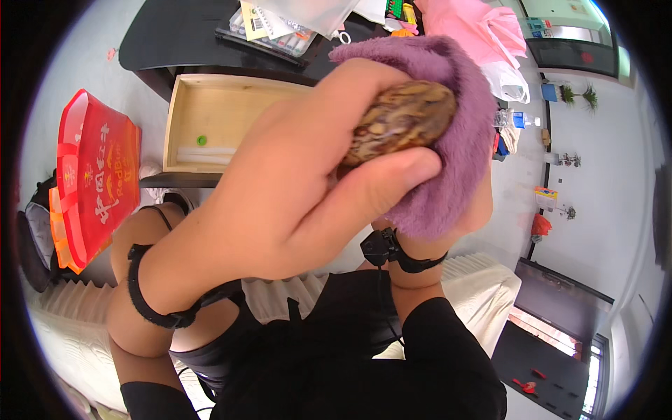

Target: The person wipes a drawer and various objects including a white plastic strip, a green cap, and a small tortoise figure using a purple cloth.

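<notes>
My left hand point(301, 168) is closed round a rounded, glossy, stone-like object point(406, 119), mottled in brown and yellow, gripping it between thumb and fingers close to the camera. Directly behind it spreads a fluffy purple cloth point(462, 175), which touches or nearly touches the object's far side. My right hand point(480, 210) holds that cloth from behind; its fingers are hidden by the fabric, and only the hand's outer edge shows. Black straps circle both wrists, and a small black device sits on the right one.
Below a black table point(150, 42) a light wooden drawer point(171, 126) stands pulled out, with a small green ring point(201, 140) inside. A pink bag point(476, 28) and a plastic bottle point(521, 120) lie beyond my right hand. A red bag point(98, 175) stands at left.
</notes>
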`<move>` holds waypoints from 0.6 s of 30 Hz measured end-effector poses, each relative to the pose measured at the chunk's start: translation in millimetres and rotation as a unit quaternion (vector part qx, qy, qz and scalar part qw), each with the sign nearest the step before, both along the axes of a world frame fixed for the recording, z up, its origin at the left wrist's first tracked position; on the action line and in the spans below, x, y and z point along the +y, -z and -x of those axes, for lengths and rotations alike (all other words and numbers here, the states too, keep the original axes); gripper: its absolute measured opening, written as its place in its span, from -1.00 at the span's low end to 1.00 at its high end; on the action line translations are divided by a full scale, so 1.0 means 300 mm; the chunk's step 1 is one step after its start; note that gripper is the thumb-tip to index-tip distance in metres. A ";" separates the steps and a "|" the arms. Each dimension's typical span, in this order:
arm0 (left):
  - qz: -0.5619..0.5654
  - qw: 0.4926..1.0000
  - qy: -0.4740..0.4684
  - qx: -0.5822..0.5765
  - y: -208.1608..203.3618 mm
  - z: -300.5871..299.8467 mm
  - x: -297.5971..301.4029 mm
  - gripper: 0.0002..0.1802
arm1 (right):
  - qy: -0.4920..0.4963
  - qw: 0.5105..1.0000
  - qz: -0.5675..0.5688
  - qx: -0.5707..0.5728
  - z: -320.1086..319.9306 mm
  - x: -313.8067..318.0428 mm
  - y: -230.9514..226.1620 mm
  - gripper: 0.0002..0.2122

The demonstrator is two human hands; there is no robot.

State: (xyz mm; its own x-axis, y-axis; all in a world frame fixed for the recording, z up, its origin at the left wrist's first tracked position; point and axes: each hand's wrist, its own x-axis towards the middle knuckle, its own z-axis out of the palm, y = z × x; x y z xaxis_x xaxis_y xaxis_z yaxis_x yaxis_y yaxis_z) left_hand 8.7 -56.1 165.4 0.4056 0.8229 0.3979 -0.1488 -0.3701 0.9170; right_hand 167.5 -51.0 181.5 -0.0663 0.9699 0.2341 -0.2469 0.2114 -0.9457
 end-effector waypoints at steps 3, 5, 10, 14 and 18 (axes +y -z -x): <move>0.019 1.000 -0.010 -0.021 0.005 -0.008 0.000 -0.56 | 0.005 1.000 0.008 0.008 -0.010 0.007 0.013 -0.56; 0.024 1.000 -0.011 -0.014 0.000 -0.008 -0.002 -0.56 | 0.041 0.997 -0.057 -0.036 -0.011 0.013 0.037 -0.51; 0.099 0.995 0.021 -0.003 0.022 -0.027 -0.005 -0.57 | -0.016 0.994 -0.106 -0.020 -0.047 0.004 0.044 -0.49; 0.090 0.994 0.042 0.039 0.039 -0.037 -0.017 -0.52 | -0.100 0.993 -0.062 -0.002 -0.049 -0.015 0.030 -0.54; 0.031 0.998 0.026 0.050 0.064 -0.039 -0.013 -0.51 | -0.055 0.995 -0.063 -0.053 -0.037 -0.022 0.042 -0.66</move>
